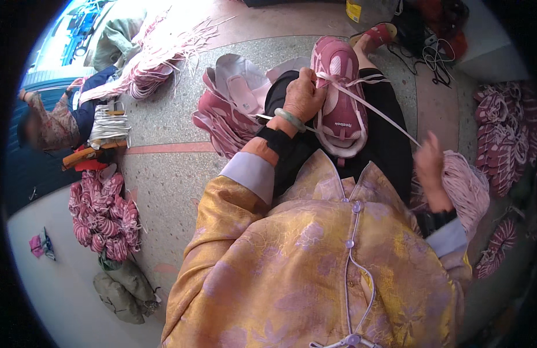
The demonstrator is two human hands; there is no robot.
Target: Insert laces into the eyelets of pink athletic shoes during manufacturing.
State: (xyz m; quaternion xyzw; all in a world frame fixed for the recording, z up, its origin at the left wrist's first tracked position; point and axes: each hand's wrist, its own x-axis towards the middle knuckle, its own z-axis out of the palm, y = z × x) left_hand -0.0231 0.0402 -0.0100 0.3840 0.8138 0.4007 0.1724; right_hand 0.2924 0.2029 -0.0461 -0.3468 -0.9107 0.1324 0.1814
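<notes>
Evidently lacing is underway: left hand (303, 95) clamps the pink shoe (340, 98) at frame centre, right hand (429, 159) pinches the taut lace (384, 116); threading the next eyelet likely follows.

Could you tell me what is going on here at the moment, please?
A seated person is lacing a pink shoe upper resting on their lap. Their left hand holds it near the eyelets, while the right hand pulls a pale pink lace taut to the side, beside a bundle of laces. Piles of pink uppers lie on the floor, and another person sits at the left.
</notes>
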